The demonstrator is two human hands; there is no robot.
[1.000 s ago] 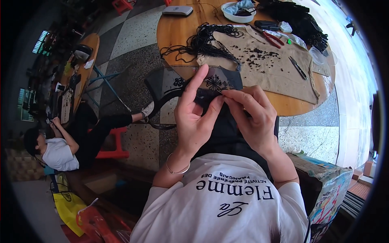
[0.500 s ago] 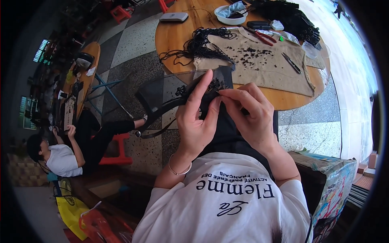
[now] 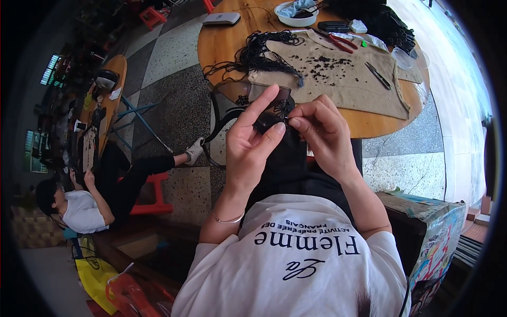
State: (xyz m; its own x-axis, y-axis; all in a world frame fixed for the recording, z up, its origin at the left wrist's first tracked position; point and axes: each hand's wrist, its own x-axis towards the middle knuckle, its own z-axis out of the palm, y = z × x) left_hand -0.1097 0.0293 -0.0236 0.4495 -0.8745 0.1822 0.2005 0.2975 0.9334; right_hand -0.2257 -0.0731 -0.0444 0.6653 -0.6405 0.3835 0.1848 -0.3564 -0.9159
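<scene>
Here, sheer black fabric hangs over the lap by the wooden table, gripped in the left hand; the right hand pinches beside it, on what is too small to tell. Beyond, small black pieces dot a beige cloth.

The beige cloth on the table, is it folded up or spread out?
Spread out: the beige cloth lies mostly flat on the wooden table, with small black pieces scattered over it.
</scene>
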